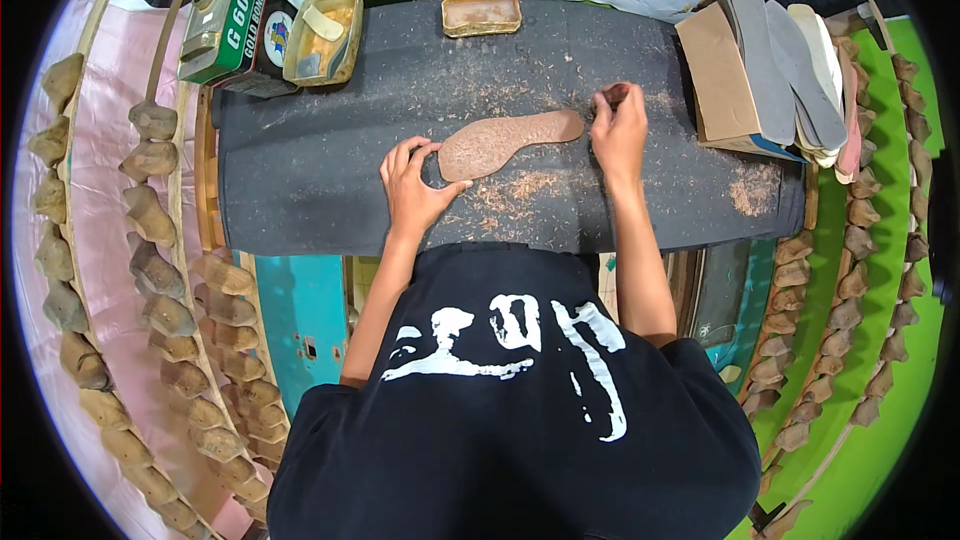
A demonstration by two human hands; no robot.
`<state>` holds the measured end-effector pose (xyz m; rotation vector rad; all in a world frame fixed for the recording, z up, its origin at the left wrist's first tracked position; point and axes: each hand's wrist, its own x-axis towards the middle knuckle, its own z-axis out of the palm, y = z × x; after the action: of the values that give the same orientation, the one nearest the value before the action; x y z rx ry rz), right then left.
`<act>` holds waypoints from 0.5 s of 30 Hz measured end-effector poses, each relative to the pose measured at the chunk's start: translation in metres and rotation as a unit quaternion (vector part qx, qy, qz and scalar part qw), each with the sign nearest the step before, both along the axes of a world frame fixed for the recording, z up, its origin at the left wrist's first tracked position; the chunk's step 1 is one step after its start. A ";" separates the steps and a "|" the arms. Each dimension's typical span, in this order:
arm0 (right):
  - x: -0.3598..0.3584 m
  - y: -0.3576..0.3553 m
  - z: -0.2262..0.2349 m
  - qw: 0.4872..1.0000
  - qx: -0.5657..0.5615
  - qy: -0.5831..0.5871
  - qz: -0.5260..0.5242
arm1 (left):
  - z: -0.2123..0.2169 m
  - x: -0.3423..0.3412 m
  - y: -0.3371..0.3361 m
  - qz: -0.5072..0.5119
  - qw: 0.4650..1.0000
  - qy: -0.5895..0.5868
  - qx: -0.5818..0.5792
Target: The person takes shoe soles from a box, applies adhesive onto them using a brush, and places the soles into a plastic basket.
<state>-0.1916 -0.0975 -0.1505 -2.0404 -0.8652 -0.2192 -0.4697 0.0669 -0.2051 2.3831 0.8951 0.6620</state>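
Observation:
A brown, rough-surfaced shoe sole lies on the dark cloth of the table, its wide toe end to the left and its narrow heel to the right. My left hand grips the toe end by its edge, thumb at the near side and fingers at the far side. Just right of the heel, my right hand is closed around a small, dark reddish-brown piece, mostly hidden by the fingers. That hand looks apart from the sole. Pale brown shavings are scattered around the sole.
Back left stand a green and white metal can and a tub with a spatula. A small tray sits at the back edge. Right, a cardboard box holds several grey and white soles. Racks of wooden shoe lasts line both sides.

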 end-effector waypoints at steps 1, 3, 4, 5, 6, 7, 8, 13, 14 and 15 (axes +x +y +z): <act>0.004 0.000 0.003 1.000 0.003 -0.021 -0.002 | 0.000 0.000 0.000 0.000 1.000 0.001 0.000; -0.006 0.013 0.009 1.000 -0.010 -0.018 0.017 | 0.000 -0.001 0.000 0.000 1.000 0.004 0.000; -0.016 0.020 0.004 0.998 -0.038 -0.026 0.035 | 0.000 -0.001 -0.001 0.000 1.000 0.002 0.002; -0.034 0.031 0.002 0.997 -0.030 -0.017 0.063 | 0.000 0.000 0.000 0.000 1.000 0.000 0.005; -0.048 0.040 -0.004 0.990 -0.067 -0.057 0.110 | 0.000 0.000 0.001 -0.001 1.000 0.001 0.006; -0.071 0.049 0.005 0.984 -0.079 -0.078 0.140 | -0.002 0.000 0.002 0.001 1.000 0.000 0.005; -0.089 0.058 -0.002 0.984 -0.060 0.005 0.170 | -0.004 0.001 0.002 0.000 1.000 0.000 0.004; -0.130 0.080 0.000 0.931 -0.002 0.182 0.318 | -0.020 -0.001 0.004 0.010 1.000 -0.010 0.021; -0.122 0.081 -0.014 0.930 0.018 0.201 0.308 | -0.019 -0.002 0.004 0.009 1.000 -0.012 0.014; -0.112 0.081 -0.016 0.929 0.019 0.201 0.311 | -0.014 -0.002 0.003 0.011 1.000 -0.011 0.015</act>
<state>-0.3036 -0.0161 -0.1663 -1.5915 -1.1700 0.5131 -0.4713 0.0698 -0.2188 2.3905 0.9106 0.7126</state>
